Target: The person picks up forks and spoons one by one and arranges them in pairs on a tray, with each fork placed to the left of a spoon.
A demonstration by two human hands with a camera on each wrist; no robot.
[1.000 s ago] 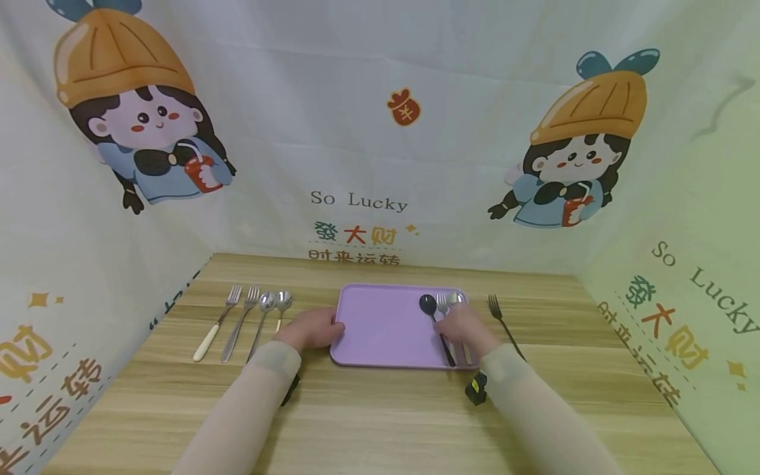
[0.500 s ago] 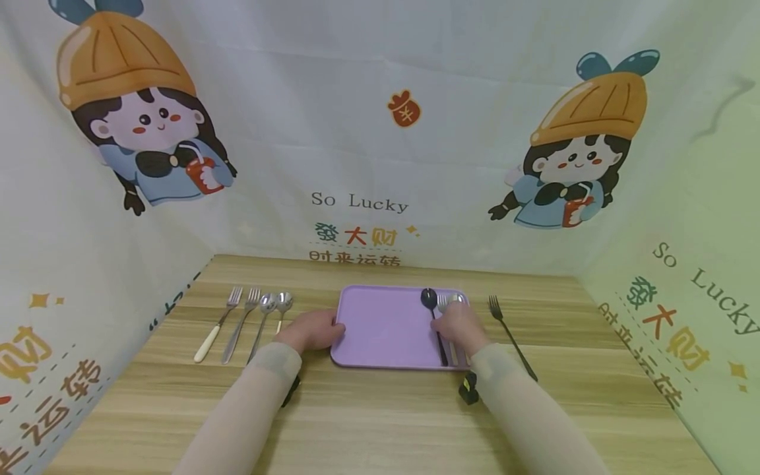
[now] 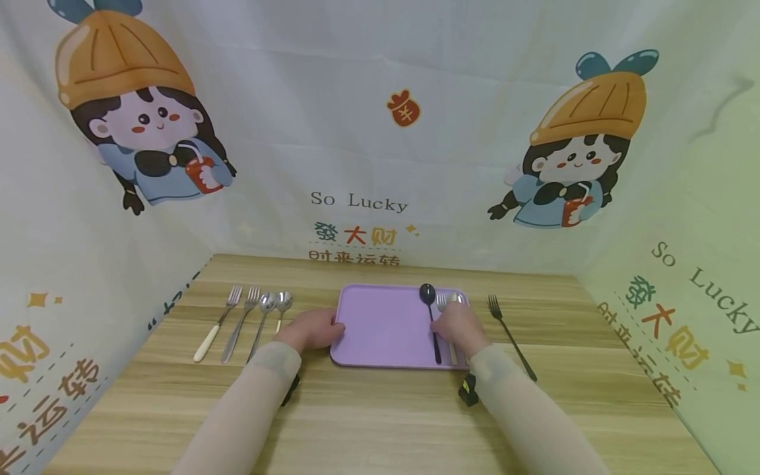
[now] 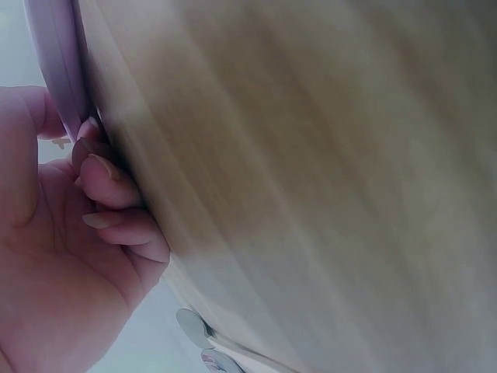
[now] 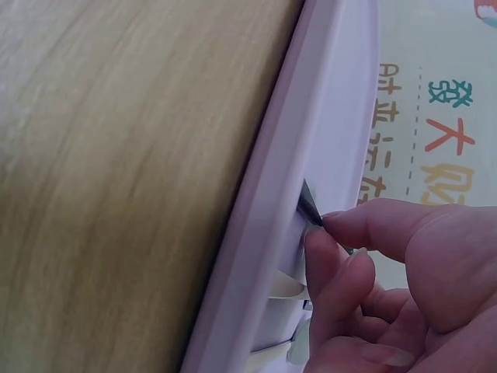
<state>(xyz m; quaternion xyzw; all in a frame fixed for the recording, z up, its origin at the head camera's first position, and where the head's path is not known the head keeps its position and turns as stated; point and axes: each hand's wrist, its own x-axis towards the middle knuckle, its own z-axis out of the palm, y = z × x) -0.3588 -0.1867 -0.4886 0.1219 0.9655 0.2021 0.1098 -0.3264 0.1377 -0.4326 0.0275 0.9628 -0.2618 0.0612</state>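
Note:
A purple tray (image 3: pixel 380 326) lies on the table between both hands. My left hand (image 3: pixel 311 328) grips its left edge, thumb over the rim; in the left wrist view the other fingers curl by the tray edge (image 4: pixel 60 62). Near the tray's right end, my right hand (image 3: pixel 462 326) pinches the handle of a black spoon (image 3: pixel 427 293) between thumb and fingers. In the right wrist view the dark handle (image 5: pixel 309 203) shows at the fingertips. Beside it in the tray are a silver fork (image 3: pixel 441 301) and a silver spoon (image 3: pixel 456 298), partly hidden by that hand.
Left of the tray, a cream-handled fork (image 3: pixel 208 343), a silver fork (image 3: pixel 240 326) and two spoons (image 3: pixel 267 302) lie in a row, partly behind the left arm. A black fork (image 3: pixel 510 333) lies right of the tray. Printed cloth (image 3: pixel 380 158) hangs behind the table.
The black spoon's handle end has swung left, so the spoon lies straighter in the tray. My right hand and forearm have shifted slightly left. The left hand and tray stay put.

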